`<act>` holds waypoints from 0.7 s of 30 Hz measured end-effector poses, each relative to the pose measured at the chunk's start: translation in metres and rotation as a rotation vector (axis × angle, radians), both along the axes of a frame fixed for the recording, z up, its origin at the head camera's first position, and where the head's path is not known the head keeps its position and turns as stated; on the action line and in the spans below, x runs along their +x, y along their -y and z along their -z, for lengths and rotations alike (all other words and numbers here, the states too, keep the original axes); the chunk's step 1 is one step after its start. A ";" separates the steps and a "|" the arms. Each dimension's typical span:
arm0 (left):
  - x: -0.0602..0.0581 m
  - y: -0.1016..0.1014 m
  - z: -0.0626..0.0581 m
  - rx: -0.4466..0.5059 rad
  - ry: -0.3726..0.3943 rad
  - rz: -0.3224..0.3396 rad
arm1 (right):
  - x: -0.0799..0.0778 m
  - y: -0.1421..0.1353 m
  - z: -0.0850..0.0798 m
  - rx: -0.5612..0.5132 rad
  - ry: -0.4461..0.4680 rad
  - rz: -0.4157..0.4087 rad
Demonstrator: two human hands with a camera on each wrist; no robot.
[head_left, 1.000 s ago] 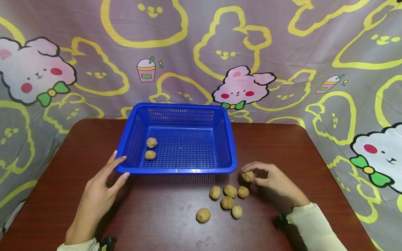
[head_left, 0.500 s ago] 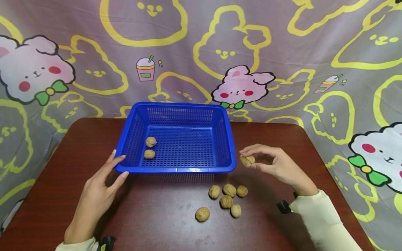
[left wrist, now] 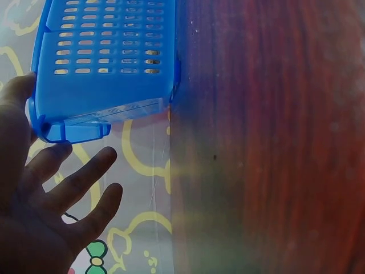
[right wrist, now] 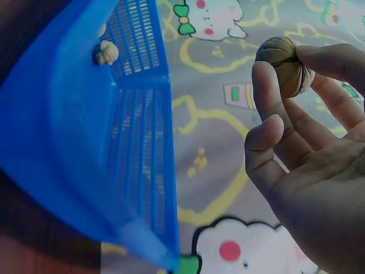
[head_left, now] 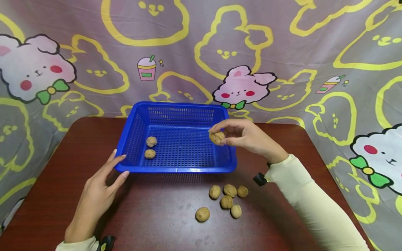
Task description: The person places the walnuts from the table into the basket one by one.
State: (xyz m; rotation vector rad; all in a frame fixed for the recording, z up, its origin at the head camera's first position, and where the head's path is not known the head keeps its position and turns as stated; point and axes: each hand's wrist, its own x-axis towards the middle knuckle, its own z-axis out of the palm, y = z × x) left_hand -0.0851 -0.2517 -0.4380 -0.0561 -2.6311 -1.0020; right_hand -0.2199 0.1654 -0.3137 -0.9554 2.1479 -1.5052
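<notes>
My right hand (head_left: 251, 137) pinches a walnut (head_left: 216, 137) between thumb and fingertips. In the head view, that walnut overlaps the right part of a blue plastic basket (head_left: 176, 170); the right wrist view shows the walnut (right wrist: 285, 65) held up, apart from the basket wall. My left hand (head_left: 98, 195) grips the basket's near left corner, thumb at the front rim and a finger over the top edge. Its other fingers stay loosely extended in the left wrist view. Inside the basket, to the left, lie two walnuts, one farther back (head_left: 151, 141) and one nearer (head_left: 150, 154).
Several loose walnuts (head_left: 226, 202) lie on the dark red-brown table (head_left: 150, 216) in front of the basket's right half, one (head_left: 202, 214) a little apart. A patterned cloth (head_left: 282, 45) with cartoon animals hangs behind the table and along its sides.
My right hand has lifted the walnut from the table beside the basket and carried it up and left to over the basket's right side. My left hand has stayed at the corner.
</notes>
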 end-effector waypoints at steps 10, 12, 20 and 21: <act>0.001 0.002 0.001 -0.001 0.008 -0.005 | -0.048 0.076 0.005 -0.042 0.117 -0.100; 0.001 0.002 0.001 -0.002 0.008 -0.003 | -0.058 0.093 0.012 -0.020 0.115 -0.097; 0.000 0.001 -0.001 -0.020 0.025 0.006 | -0.089 0.139 0.043 0.079 0.144 -0.024; 0.000 0.001 -0.001 -0.020 0.022 0.007 | -0.092 0.144 0.047 0.067 0.161 -0.027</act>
